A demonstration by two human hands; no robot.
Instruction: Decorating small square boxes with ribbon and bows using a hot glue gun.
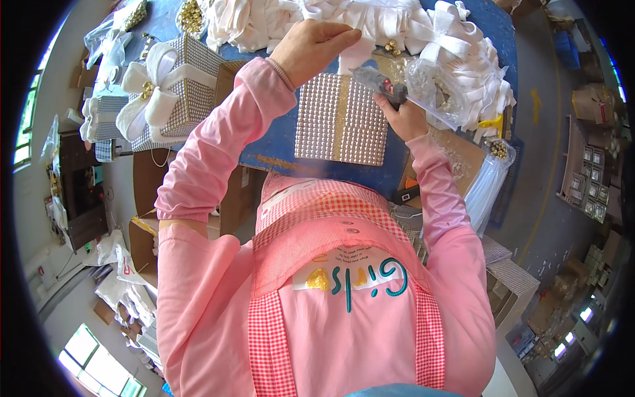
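My right hand (405, 118) is wrapped around a dark glue gun (382, 85), its nozzle pointing left over the far right corner of a box. That box (319, 126) is covered in silvery bead-like studs, with a gold glitter stripe down its middle, and rests on the blue table. Above its far edge, my left hand (316, 47) is closed, thumb and fingers pressed together. Just below those fingertips a short white ribbon strip (356, 55) reaches the box's far side. Whatever the left fingers pinch cannot be made out against the white behind.
White ribbon bows (450, 40) are heaped along the far side of the blue table (264, 149). Gold bells (192, 16) lie in a bag at the far left. Finished studded boxes with a white bow (149, 92) stand left. Crumpled clear plastic (430, 83) lies right of the glue gun.
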